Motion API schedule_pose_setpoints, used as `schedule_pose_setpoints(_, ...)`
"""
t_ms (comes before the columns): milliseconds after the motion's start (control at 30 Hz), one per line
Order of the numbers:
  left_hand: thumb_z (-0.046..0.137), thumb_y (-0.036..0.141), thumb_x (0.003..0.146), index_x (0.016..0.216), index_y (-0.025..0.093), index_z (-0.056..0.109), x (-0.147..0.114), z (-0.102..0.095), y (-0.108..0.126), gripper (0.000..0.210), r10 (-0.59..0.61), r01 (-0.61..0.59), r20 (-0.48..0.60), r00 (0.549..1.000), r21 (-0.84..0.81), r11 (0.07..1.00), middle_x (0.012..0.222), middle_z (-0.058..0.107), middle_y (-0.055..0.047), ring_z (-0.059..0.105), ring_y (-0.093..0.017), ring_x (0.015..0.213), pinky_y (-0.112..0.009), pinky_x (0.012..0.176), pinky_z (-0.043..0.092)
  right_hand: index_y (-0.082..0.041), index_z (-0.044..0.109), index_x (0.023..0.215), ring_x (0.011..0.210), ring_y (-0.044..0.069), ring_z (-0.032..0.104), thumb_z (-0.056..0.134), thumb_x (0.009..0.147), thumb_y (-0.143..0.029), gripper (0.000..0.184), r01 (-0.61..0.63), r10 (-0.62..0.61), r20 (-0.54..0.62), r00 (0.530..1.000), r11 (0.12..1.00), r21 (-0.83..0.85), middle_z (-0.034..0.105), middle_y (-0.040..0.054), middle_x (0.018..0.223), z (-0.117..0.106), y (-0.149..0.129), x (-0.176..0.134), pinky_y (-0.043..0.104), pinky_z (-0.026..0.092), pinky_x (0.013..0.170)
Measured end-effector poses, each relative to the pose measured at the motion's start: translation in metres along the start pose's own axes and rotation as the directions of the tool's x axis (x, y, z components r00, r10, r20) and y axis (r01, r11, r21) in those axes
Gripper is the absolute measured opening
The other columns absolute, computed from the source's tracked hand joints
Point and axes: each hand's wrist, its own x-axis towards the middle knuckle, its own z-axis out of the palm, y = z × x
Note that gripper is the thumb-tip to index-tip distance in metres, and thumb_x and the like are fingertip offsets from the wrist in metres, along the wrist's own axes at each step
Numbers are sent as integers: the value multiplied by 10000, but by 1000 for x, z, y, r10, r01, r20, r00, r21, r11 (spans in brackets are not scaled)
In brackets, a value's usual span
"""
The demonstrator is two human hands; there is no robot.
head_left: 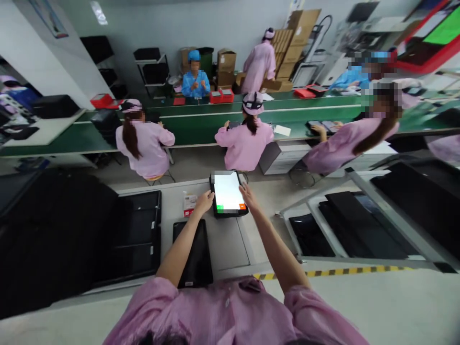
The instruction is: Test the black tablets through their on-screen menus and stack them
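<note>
Lit tablet (227, 192) held between both hands.
The lit tablet is positioned at the far end of the white tabletop (226, 242); whether it is rested there cannot be told. Its opposite sides are gripped by the fingers of the left hand (204, 202) and right hand (249, 196). If grip pressure is made uneven, it could be tipped past the tabletop edge.

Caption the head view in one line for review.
Left hand and right hand flank a lit tablet; co-workers sit beyond at a green workbench.

Black tablet (229, 193), white screen (227, 190), pink sleeves (311, 306)
</note>
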Motion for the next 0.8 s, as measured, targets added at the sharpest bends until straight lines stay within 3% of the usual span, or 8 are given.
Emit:
schedule_pose_setpoints(67,541,367,1089,1386,136,715,-33,-14,-33,415,4,-12,-99,995,-79,997,1522,686,-188,624,-286,1455,-386,1240,438,-241,632,1474,1582,347,430,630,983,-648,638,99,-103,-59,993,992,-78,564,129,1633,8,-7,-29,574,297,1350)
schedule_pose_setpoints(100,535,361,1089,1398,139,709,-53,-20,-54,418,-14,-9,-175,985,-128,992,1527,683,-181,626,-283,1452,-395,1248,441,-248,637,1478,1550,342,475,589,1019,-614,589,150,-157,-48,987,982,-114,591,124,1605,17,-9,-50,575,324,1337)
schedule_pose_setpoints(167,514,354,1088,1391,150,712,-99,-28,-100,416,-101,43,-326,940,-180,983,1522,684,-178,626,-279,1447,-398,1226,477,-264,706,1394,1405,325,618,526,1063,-554,475,183,-170,115,979,976,-121,716,114,1436,46,-8,-97,550,442,1263)
schedule_pose_setpoints(233,516,359,1077,1401,156,704,-143,-31,-141,426,-180,104,-419,890,-198,975,1563,642,-184,609,-286,1460,-397,1181,528,-269,723,1371,1360,317,654,555,1050,-509,434,197,-152,336,929,975,-103,737,104,1398,83,-1,-143,539,487,1225)
schedule_pose_setpoints(333,549,342,1055,1370,145,719,-188,-27,-178,409,-199,146,-409,890,-158,977,1527,662,-197,620,-296,1447,-426,1220,504,-246,611,1510,1508,307,537,633,979,-442,566,176,-127,368,921,979,-103,594,114,1604,134,14,-187,546,393,1308)
schedule_pose_setpoints(400,535,325,1061,1348,138,730,-201,-23,-185,394,-160,123,-355,921,-124,985,1473,702,-190,641,-283,1425,-427,1266,454,-219,530,1576,1597,286,425,643,954,-424,665,147,-108,280,954,982,-121,478,126,1702,153,23,-199,527,306,1359)
schedule_pose_setpoints(500,504,318,1079,1346,133,731,-204,-21,-183,396,-120,94,-315,941,-95,991,1468,711,-188,643,-273,1424,-411,1278,434,-202,468,1615,1625,271,374,652,945,-460,742,98,-72,199,977,987,-126,432,137,1732,158,33,-202,511,256,1380)
schedule_pose_setpoints(800,534,309,1078,1343,114,742,-201,-28,-180,389,-65,38,-315,947,-91,995,1477,714,-183,659,-267,1403,-387,1274,430,-187,600,1504,1419,311,625,689,905,-616,742,-71,71,47,996,997,-6,656,160,1532,153,45,-214,540,421,1289)
